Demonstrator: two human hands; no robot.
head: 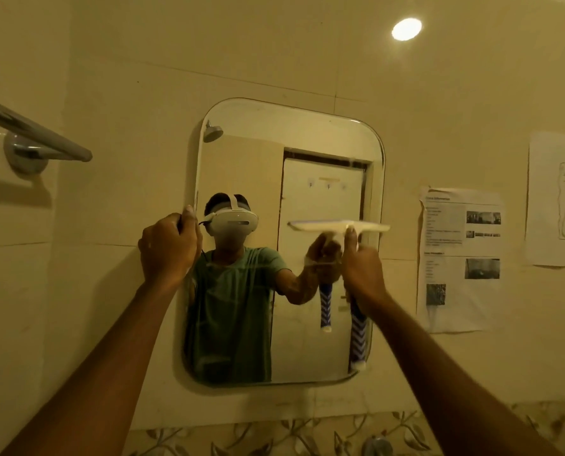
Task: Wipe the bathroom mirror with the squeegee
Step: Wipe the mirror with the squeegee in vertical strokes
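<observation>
At the right edge of the mirror (307, 133), mid-height: squeegee (373, 228) blade sits level on the glass, right hand (363, 271) wrapped round its blue-white handle. Left hand (167, 248) grips the mirror's left edge, bracing. Looks mid-stroke. Next: steady downward pull, even pressure, blade flat. Wall sheets (460, 258) carry print, too small to read.

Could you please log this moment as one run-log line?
phase: wiping | right hand: grips squeegee, blade on mirror, right half | left hand: grips mirror's left edge
</observation>
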